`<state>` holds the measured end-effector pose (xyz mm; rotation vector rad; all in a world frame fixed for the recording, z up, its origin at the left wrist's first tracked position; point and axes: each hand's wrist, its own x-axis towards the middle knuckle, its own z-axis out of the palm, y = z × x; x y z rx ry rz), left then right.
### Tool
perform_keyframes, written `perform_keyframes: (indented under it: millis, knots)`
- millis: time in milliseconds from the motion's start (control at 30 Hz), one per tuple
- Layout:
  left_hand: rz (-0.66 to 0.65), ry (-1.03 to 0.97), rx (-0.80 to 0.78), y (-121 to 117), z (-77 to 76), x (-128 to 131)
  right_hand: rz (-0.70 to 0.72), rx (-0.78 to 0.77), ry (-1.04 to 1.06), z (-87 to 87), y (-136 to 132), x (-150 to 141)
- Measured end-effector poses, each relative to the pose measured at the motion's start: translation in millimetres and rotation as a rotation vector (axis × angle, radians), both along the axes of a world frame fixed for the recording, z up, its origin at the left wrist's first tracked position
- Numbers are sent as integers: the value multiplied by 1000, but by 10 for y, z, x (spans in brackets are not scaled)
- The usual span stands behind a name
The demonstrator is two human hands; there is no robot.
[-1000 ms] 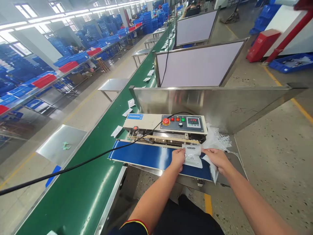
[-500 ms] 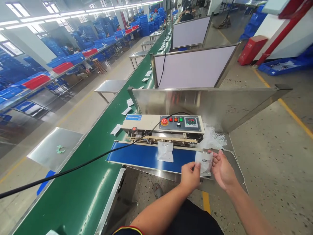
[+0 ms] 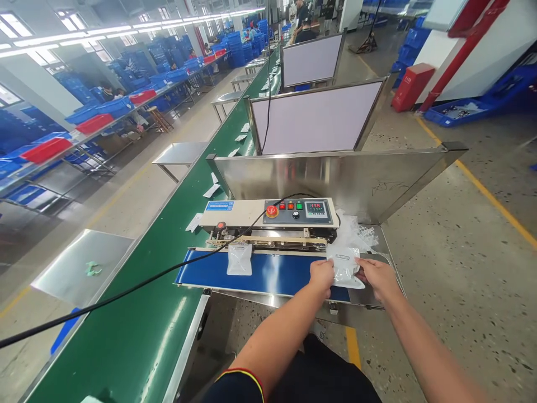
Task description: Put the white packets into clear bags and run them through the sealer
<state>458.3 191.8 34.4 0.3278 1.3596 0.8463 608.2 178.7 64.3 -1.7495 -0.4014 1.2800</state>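
A translucent white plastic pouch is stretched between my two hands at the right end of the sealing machine. My left hand pinches its left edge, and my right hand pinches its right edge. The pouch's upper edge is close to the machine's feed opening; whether it is inside, I cannot tell. Farther left, a second pouch hangs from the sealing band and lies over the blue belt. Behind my hands is a heap of clear plastic bags.
A long green conveyor runs along the left, with several white pouches on it. A black cable crosses over the machine and conveyor. Behind the machine stands a metal partition. A steel side table holds some green bits.
The second pouch has travelled left along the blue belt. My right hand has closed on the held pouch's right edge, and both hands have brought the pouch up to the machine.
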Motion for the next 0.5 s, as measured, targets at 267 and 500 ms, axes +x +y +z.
perform_keyframes:
  millis: [267, 500]
  knots:
    - [74, -65, 8, -6, -9, -234, 108, -17, 49, 31, 139, -113]
    - [132, -57, 78, -47, 51, -736, 194, -28, 63, 43, 212, -588]
